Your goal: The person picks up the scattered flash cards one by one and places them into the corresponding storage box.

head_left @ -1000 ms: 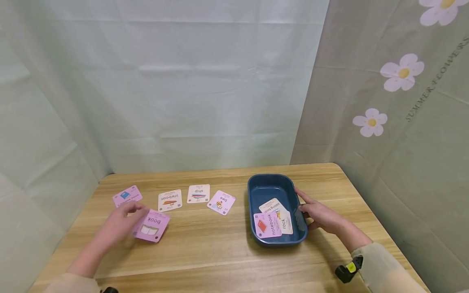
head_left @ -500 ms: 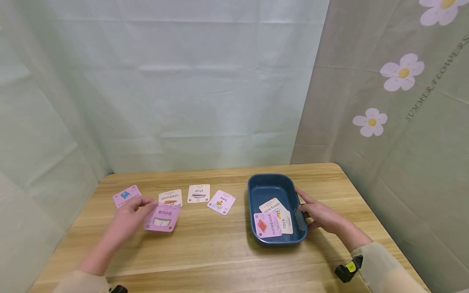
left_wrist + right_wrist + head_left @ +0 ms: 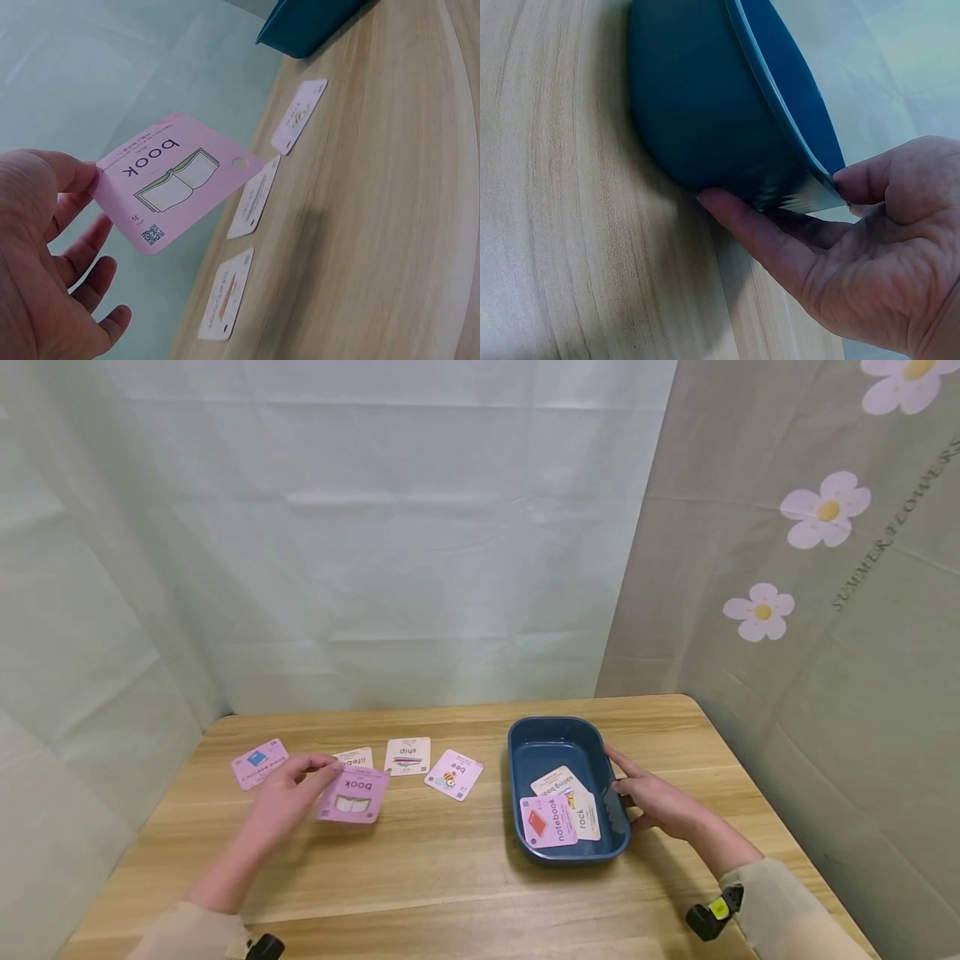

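Observation:
A pink "book" flashcard (image 3: 354,795) is pinched by one edge between the thumb and fingers of my left hand (image 3: 288,793). It is held above the table, partly covering the "lifeboat" card (image 3: 354,758) in the head view. My right hand (image 3: 660,797) holds the near-right side of a dark blue plastic tray (image 3: 566,856). In the right wrist view, one digit rests at the tray's rim (image 3: 799,142) and another against its lower outer wall. Inside the tray lie a pink "notebook" card (image 3: 549,821), a "rock" card (image 3: 587,817) and a "sailing boat" card (image 3: 553,781).
On the wooden table (image 3: 420,877) lie a pink "Chinese book" card (image 3: 259,763) at the far left, a "ship" card (image 3: 407,756) and a pink "bee" card (image 3: 453,774). A pale curtain (image 3: 390,568) hangs behind the table, and a flowered one (image 3: 810,693) on the right.
My left hand has moved right and slightly away from me with the "book" card, now over the "lifeboat" card. The right hand and the tray have stayed in place.

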Demonstrator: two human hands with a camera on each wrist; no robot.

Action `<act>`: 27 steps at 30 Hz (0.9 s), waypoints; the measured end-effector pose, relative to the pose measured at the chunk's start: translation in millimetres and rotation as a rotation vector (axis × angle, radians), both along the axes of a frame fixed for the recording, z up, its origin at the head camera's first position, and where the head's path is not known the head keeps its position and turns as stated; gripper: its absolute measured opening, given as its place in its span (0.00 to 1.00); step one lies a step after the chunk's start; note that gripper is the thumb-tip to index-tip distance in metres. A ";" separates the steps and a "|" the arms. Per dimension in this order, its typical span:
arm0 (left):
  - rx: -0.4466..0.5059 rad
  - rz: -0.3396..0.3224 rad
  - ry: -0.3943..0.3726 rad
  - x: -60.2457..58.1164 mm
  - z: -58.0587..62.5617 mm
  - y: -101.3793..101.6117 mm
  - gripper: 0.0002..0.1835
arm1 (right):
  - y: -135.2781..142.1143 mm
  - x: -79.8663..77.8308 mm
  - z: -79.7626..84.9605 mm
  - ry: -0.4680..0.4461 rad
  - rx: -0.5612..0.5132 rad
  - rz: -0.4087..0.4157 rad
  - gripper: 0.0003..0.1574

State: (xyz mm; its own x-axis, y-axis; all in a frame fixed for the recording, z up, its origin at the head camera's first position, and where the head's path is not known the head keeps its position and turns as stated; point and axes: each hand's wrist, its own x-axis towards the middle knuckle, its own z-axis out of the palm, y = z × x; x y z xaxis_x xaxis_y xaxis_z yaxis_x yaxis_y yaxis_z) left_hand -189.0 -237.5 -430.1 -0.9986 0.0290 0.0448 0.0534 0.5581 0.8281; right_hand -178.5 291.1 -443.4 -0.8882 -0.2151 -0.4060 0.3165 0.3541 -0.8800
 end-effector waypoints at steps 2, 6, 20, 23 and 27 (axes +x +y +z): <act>0.015 -0.005 0.001 -0.5 1.5 3.4 0.25 | -0.1 0.5 -0.4 -0.002 0.001 -0.002 0.45; 0.033 -0.015 0.008 -1.6 4.2 9.7 0.26 | 0.2 0.5 -1.5 -0.005 0.004 -0.010 0.44; 0.123 -0.030 0.031 -5.4 10.7 27.8 0.23 | -0.7 1.3 0.3 0.000 0.010 -0.009 0.44; 0.127 -0.031 0.022 -5.9 11.1 30.1 0.23 | -1.0 0.3 0.2 -0.003 0.016 -0.018 0.44; 0.117 -0.031 0.014 -6.4 12.7 32.9 0.25 | -0.7 0.0 -0.2 -0.005 0.016 -0.018 0.44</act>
State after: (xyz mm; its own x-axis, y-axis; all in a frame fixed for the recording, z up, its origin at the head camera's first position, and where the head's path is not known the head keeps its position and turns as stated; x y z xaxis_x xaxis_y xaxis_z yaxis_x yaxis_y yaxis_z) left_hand -195.4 -204.5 -417.4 -0.9966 0.0532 0.0636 0.0809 0.4553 0.8867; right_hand -178.5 290.3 -443.6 -0.8898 -0.1921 -0.4139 0.3277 0.3622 -0.8726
